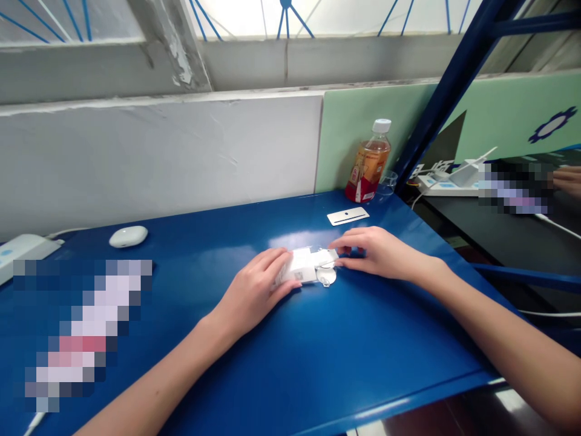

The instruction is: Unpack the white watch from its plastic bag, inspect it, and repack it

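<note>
My left hand (pixel 254 284) is closed round the left part of a small white packet (pixel 299 266) lying on the blue table. A dark square mark, perhaps a printed code, shows on the packet's near side. At its right end, the thumb and fingertips of my right hand (pixel 379 251) pinch the edge of a small flat white piece (pixel 324 259). Just below that piece lies a round white disc (pixel 326 277) with a small tab or loop at its lower edge. Glare and small size hide the finer details of these pieces.
A white slotted card (pixel 348 216) lies behind my right hand. A drink bottle (pixel 368 163) stands at the back right by a blue post (pixel 454 85). To the left are a white earbud case (pixel 128 237), a blurred device (pixel 91 327) and a white power strip (pixel 22 254).
</note>
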Motion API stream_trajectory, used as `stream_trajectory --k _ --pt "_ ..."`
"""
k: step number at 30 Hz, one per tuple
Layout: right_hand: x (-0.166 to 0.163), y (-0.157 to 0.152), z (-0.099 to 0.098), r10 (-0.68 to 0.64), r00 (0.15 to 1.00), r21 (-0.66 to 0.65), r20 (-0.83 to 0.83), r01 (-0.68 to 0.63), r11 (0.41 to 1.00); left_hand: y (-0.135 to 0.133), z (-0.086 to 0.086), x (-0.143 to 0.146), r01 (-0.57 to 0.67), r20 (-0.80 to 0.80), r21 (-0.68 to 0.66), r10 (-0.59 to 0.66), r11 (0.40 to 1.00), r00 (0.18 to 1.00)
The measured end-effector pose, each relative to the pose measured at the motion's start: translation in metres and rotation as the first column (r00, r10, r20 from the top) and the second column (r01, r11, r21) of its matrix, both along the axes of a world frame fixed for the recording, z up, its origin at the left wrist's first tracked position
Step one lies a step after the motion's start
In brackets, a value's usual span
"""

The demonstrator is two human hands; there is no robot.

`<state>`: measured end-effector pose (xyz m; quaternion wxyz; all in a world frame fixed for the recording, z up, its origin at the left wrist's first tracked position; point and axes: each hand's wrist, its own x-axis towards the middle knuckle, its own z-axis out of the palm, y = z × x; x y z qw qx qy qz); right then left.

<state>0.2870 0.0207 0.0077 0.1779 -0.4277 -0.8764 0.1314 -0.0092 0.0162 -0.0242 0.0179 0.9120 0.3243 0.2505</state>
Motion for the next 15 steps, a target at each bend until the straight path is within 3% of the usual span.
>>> stream_trajectory --k 4,8,15 --pt "-0.010 -0.003 -0.012 0.002 0.998 0.007 -0.063 -0.001 1.000 0.000 0.000 0.000 -0.006 -0.016 0.009 0.006 1.000 1.000" --pt "-0.022 -0.009 -0.023 -0.037 0.994 0.097 -0.103 0.047 0.994 0.001 0.001 0.001 -0.005 -0.025 0.002 0.005 1.000 1.000" --pt "-0.026 -0.011 -0.025 -0.075 0.988 0.183 -0.136 0.100 0.978 0.001 0.001 0.002 -0.017 -0.014 -0.013 0.016 1.000 1.000"
